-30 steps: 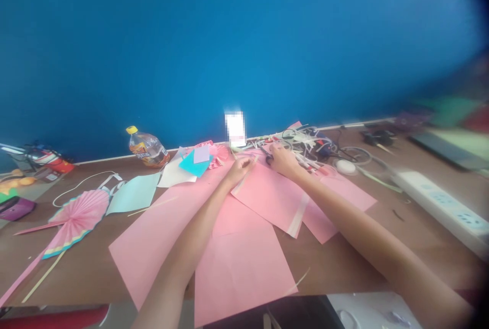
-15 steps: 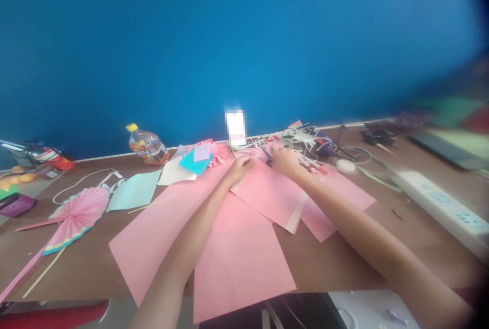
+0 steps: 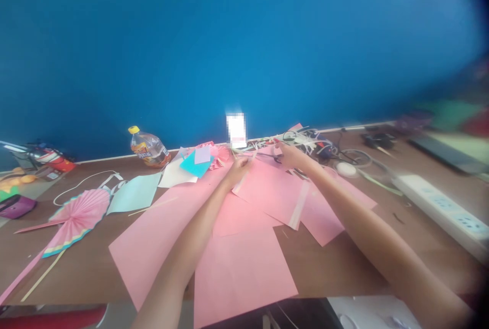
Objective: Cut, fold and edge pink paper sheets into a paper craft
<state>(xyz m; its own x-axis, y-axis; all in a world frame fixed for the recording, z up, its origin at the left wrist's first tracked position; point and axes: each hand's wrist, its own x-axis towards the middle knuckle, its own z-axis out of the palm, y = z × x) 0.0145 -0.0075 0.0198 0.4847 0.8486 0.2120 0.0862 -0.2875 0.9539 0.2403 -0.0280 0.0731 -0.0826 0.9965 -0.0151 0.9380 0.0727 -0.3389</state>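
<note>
My left hand (image 3: 240, 165) is closed, pinching a pale narrow strip (image 3: 253, 157) at the far left edge of a pink paper sheet (image 3: 267, 184). Whether the strip is tape or paper is hard to make out. To its right, my right hand (image 3: 287, 156) is wrapped round a pair of scissors (image 3: 269, 155), whose dark blades point left toward the strip. The scissor handles are mostly hidden by my fingers. Another pale band (image 3: 300, 206) runs along the sheet's right edge. More pink sheets (image 3: 240, 273) lie overlapping beneath both arms.
A pleated pink fan (image 3: 82, 214) and a light blue sheet (image 3: 135, 194) lie left. Behind them stands a tilted bottle (image 3: 148, 151). A bright phone-like screen (image 3: 237, 130) leans at the wall. Tangled cables (image 3: 313, 140) and a power strip (image 3: 439, 207) are on the right.
My right hand has shifted slightly right, and the scissor blades now show more plainly between my hands. My left hand stays almost in place.
</note>
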